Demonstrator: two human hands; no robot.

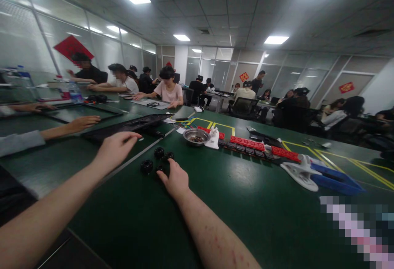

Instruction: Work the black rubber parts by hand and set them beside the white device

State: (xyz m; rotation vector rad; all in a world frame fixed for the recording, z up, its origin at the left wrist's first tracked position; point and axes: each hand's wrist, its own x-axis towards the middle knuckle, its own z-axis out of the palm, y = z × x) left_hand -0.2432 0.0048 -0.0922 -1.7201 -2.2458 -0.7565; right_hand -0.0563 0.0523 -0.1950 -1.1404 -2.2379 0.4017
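Observation:
My left hand is raised over the table, its thumb and fingers pinched together with a small white piece at the tips. Its exact kind is too small to make out. On the green tabletop, several black wheel-like rollers stand in a cluster. My right hand rests by them, thumb and forefinger around the nearest black roller. Part of that roller is hidden behind the fingers. A metal bowl with small screw-like pieces stands just beyond the cluster.
Right of the bowl lie a white stand, red block strips, a white clamp-like tool and a blue tray. At left are a black panel and a co-worker's hand. Other people sit farther back.

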